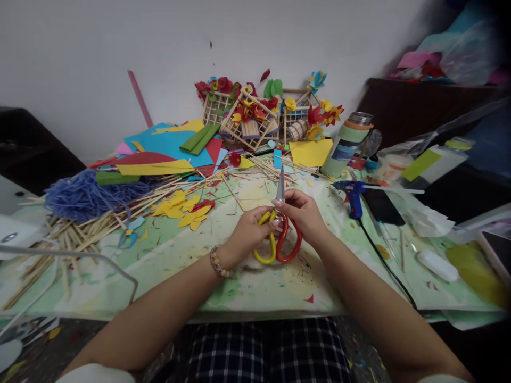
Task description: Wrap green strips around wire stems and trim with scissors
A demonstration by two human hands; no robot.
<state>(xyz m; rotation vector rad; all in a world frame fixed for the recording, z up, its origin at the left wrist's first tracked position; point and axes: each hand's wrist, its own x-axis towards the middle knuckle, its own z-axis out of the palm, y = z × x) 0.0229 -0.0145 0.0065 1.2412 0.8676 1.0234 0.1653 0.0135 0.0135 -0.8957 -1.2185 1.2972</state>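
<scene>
A pair of scissors (281, 186) is held between both hands over the middle of the table, its narrow blades together and pointing away from me. One handle loop is yellow, the other red. My left hand (255, 229), with a beaded bracelet on the wrist, grips the yellow loop with thumb and fingers. My right hand (303, 213) closes around the scissors at the base of the blades, above the red loop. Left of the hands lie cut yellow paper petals (181, 207).
Blue yarn (96, 194) and thin wooden sticks (72, 239) lie at left. Coloured paper (171, 143) and stick frames with paper flowers (249, 117) stand behind. To the right are a bottle (345, 146), a blue glue gun (353, 197) with its cord, and a phone (383, 206).
</scene>
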